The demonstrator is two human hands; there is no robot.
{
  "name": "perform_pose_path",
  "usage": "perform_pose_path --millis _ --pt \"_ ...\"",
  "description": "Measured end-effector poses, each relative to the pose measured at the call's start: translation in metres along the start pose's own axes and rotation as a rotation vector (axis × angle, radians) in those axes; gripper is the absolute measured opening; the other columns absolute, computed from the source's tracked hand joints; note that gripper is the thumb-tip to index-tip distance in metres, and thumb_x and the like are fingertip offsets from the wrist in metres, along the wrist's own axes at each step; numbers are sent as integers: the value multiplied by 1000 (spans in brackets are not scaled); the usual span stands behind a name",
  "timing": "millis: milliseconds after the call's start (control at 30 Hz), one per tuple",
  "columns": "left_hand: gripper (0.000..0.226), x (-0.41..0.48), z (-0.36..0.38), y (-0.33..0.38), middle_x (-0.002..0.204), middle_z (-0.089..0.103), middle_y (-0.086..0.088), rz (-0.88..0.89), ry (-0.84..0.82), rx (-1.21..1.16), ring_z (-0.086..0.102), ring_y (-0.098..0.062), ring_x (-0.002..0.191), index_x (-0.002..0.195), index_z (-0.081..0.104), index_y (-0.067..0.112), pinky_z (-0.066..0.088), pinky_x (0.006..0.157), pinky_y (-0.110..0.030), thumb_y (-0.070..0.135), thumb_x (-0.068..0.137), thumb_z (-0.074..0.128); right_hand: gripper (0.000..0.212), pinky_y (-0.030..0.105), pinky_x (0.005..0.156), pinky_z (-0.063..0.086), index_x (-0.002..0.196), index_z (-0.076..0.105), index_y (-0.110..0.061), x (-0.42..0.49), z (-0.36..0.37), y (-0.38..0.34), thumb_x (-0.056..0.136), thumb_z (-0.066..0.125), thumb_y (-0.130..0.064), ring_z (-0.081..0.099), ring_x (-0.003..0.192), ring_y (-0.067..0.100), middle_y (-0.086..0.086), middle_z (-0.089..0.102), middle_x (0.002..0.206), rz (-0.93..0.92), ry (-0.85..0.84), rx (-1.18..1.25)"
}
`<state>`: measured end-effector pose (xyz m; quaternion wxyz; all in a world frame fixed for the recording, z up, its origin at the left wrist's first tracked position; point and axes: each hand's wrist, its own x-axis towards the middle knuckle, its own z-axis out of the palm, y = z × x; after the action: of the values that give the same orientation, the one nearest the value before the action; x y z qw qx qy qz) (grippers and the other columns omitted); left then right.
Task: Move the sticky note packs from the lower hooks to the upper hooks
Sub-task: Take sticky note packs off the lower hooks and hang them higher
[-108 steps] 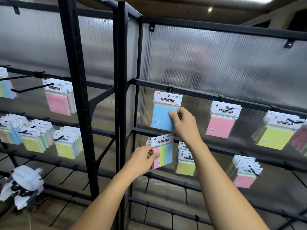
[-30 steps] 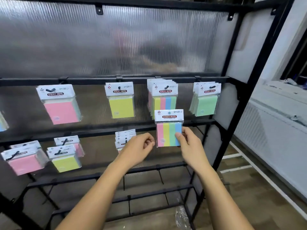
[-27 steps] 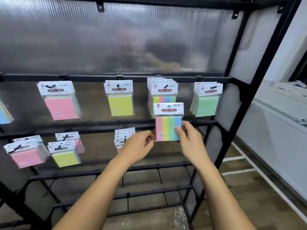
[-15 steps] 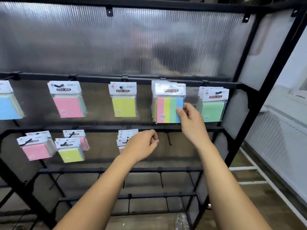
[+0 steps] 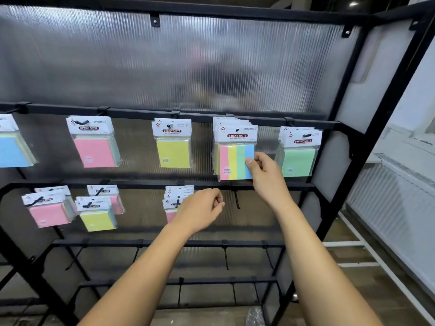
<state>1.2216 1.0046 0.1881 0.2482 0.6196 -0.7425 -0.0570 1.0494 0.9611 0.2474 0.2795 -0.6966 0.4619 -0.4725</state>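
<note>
Right now my right hand (image 5: 266,175) pinches the lower right corner of the striped pack (image 5: 235,158). The thumb lies on the front over the blue stripe and the fingers curl round behind. That pack sits at the front of a stack of the same kind, with its white header up under the upper rail (image 5: 131,112). A dark mark shows at the hang hole, and I cannot tell whether it is the hook tip.

My left hand (image 5: 200,210) hovers lower down, in front of the lower rail (image 5: 141,184). Its fingers are loosely curled with the thumb against the forefinger, and it holds nothing. It covers part of a small stack of packs (image 5: 175,196) hanging from that rail. Just to its right, below the striped pack, a bare hook (image 5: 237,200) juts from the lower rail.

Along the upper rail also hang a blue pack (image 5: 11,149) at the left edge, a pink pack (image 5: 94,147), a yellow pack (image 5: 173,147) and, beside my right hand, a green pack (image 5: 299,156). On the lower rail to the left hang a second pink pack (image 5: 48,210) and a second yellow pack (image 5: 96,215), with one more behind them. A ribbed panel (image 5: 188,67) backs the black rack.
</note>
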Motion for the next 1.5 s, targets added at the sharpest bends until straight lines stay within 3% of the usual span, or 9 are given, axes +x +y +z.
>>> perform_pose_path --millis 100,267,400,633,800,1000,1167,1300,1500 --pt "8 -1 0 1 85 59 14 -2 4 1 56 -10 83 96 58 26 50 73 -33 33 94 52 16 15 56 33 95 57 -18 0 0 -4 103 44 -25 44 63 2 -14 52 74 -2 -1 -2" --pt "9 -3 -3 0 85 59 13 10 19 0 56 -10 83 97 59 25 48 71 -31 32 94 53 22 27 62 37 93 60 -13 3 1 -3 102 45 -26 45 65 11 -8 52 73 12 6 14" --pt "10 -5 -3 -2 86 60 13 8 22 8 56 -10 84 97 59 25 49 72 -31 32 94 52 25 44 76 53 92 61 -11 6 6 2 101 47 -29 52 71 16 -3 56 74 54 30 15" --pt "11 -13 0 -7 88 60 12 -14 8 20 55 -9 85 97 59 24 46 70 -28 32 94 52 30 48 77 55 76 55 -17 13 19 8 100 47 -33 57 69 22 -3 54 68 96 73 -6" --pt "9 -25 2 -17 88 61 11 -51 4 29 54 -8 82 96 57 23 40 66 -25 31 95 51 33 36 68 56 94 65 -12 -1 33 24 101 46 -38 59 61 13 0 65 70 159 44 43" --pt "8 -45 12 -43 81 59 14 -158 -3 59 54 -8 76 88 55 28 39 63 -26 31 94 51 28 34 79 55 82 66 -20 -29 65 61 96 44 -11 63 71 11 -4 70 72 254 -139 -110" --pt "10 -69 18 -76 87 63 12 -255 -52 93 57 -13 82 91 58 24 42 67 -28 29 91 50 22 26 72 52 87 69 -18 -63 104 78 93 48 -14 63 74 14 -2 71 82 302 -276 -162" --pt "7 -84 20 -102 88 62 9 -320 -42 86 57 -15 84 88 57 23 48 73 -33 26 89 51 16 29 79 54 89 71 -15 -71 130 81 93 55 -20 65 82 14 -2 71 85 298 -333 -207" --pt "10 -92 20 -132 96 61 2 -351 24 124 59 -21 92 95 60 21 50 81 -39 27 89 55 10 15 59 39 86 65 -18 -63 156 73 93 60 -24 58 73 6 -6 64 79 260 -331 -247"
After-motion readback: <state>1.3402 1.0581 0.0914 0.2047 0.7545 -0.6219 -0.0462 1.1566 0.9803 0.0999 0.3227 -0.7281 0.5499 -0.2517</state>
